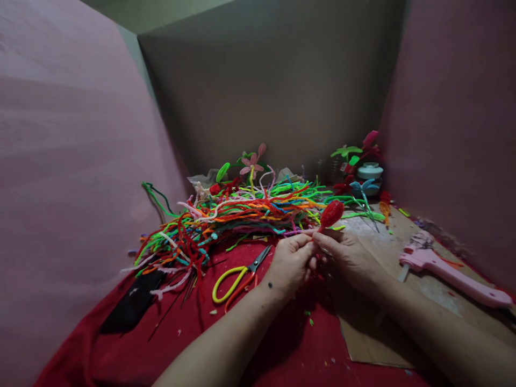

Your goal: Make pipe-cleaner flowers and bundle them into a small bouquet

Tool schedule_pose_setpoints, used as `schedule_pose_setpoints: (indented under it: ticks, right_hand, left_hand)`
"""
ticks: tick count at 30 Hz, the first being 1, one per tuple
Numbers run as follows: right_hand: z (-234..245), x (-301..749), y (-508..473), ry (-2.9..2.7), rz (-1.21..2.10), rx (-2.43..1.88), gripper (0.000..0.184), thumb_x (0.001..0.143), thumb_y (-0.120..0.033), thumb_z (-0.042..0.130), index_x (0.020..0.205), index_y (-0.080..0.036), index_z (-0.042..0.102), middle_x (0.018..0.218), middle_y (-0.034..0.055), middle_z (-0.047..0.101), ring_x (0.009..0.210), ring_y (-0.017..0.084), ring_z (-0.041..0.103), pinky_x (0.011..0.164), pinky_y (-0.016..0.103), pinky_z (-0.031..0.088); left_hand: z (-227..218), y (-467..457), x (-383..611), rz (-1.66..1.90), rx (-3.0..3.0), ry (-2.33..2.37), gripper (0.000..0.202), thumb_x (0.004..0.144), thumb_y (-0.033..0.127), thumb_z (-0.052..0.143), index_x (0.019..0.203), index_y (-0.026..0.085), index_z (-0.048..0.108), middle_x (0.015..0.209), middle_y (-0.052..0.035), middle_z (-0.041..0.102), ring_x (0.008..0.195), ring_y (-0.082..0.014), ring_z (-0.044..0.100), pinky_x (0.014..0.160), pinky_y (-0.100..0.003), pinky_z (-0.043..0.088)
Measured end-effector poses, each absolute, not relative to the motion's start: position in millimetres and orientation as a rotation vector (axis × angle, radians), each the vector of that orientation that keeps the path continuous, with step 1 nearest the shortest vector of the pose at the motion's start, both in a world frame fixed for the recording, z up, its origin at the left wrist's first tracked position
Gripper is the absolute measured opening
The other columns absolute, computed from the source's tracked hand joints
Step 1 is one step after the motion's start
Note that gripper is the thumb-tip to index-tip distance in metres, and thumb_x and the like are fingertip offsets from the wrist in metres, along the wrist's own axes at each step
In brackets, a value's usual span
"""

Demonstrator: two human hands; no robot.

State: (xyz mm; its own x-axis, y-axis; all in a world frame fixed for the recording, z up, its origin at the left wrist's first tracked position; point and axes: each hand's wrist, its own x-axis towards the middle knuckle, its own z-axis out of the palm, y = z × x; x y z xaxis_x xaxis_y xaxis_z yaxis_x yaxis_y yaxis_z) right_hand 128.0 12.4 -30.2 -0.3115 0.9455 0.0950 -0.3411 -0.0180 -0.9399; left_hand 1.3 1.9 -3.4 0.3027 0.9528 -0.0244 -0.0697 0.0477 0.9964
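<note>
A red fuzzy pipe-cleaner bud [332, 214] stands up between my two hands, its lower end pinched by the fingers. My left hand [291, 263] is closed at its base, thumb and fingers pressed together. My right hand [347, 257] pinches the same spot from the other side, the two hands touching. Scissors [229, 282] with one yellow and one orange handle lie just left of my left hand on the red cloth [290, 349]. Behind the hands spreads a big heap of many-coloured pipe cleaners [250, 207].
A pink glue gun [451, 271] lies on a cardboard sheet [374, 344] at right. A black pouch-like item [132, 303] lies at left. Finished pipe-cleaner flowers [253, 165] and a pale blue jar [370, 173] stand at the back. Pink walls [455, 118] close both sides.
</note>
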Motion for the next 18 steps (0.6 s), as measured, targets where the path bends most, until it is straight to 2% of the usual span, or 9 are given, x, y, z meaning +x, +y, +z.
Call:
schedule_pose_setpoints:
  ticks: [3, 8, 14, 18]
  right_hand:
    - [-28, 129, 13, -1.228, 1.536, -0.717, 0.03, 0.077, -0.044, 0.062, 0.086, -0.015, 0.068, 0.059, 0.0013, 0.063, 0.051, 0.012, 0.057, 0.05, 0.024, 0.046]
    - [-28, 133, 14, -1.298, 1.502, -0.665, 0.025, 0.082, -0.034, 0.056, 0.097, -0.018, 0.067, 0.08, 0.0037, 0.066, 0.066, 0.014, 0.059, 0.063, 0.027, 0.048]
    - [-30, 139, 16, -1.316, 1.374, -0.791, 0.029, 0.077, -0.037, 0.06, 0.094, -0.017, 0.069, 0.077, 0.0048, 0.067, 0.067, 0.016, 0.059, 0.061, 0.028, 0.047]
    - [-29, 139, 16, -1.306, 1.364, -0.786, 0.029, 0.077, -0.035, 0.06, 0.096, -0.016, 0.069, 0.08, 0.005, 0.068, 0.073, 0.017, 0.061, 0.069, 0.03, 0.047]
  left_hand:
    - [-2, 2, 1, 1.011, 1.247, 0.932, 0.024, 0.075, 0.031, 0.056, 0.059, 0.014, 0.051, 0.043, 0.005, 0.045, 0.031, -0.0025, 0.031, 0.034, -0.017, 0.02]
    - [-1, 3, -1, 1.022, 1.194, 0.883, 0.023, 0.074, 0.032, 0.06, 0.063, 0.013, 0.053, 0.043, 0.0062, 0.043, 0.033, -0.001, 0.029, 0.035, -0.017, 0.018]
    - [-5, 4, -1, 0.969, 1.118, 0.818, 0.028, 0.069, 0.039, 0.065, 0.068, 0.013, 0.055, 0.045, 0.0068, 0.045, 0.031, -0.0007, 0.028, 0.034, -0.016, 0.017]
    - [-8, 5, -2, 0.944, 1.064, 0.725, 0.027, 0.072, 0.037, 0.064, 0.067, 0.013, 0.053, 0.045, 0.0071, 0.044, 0.03, -0.0005, 0.027, 0.032, -0.016, 0.017]
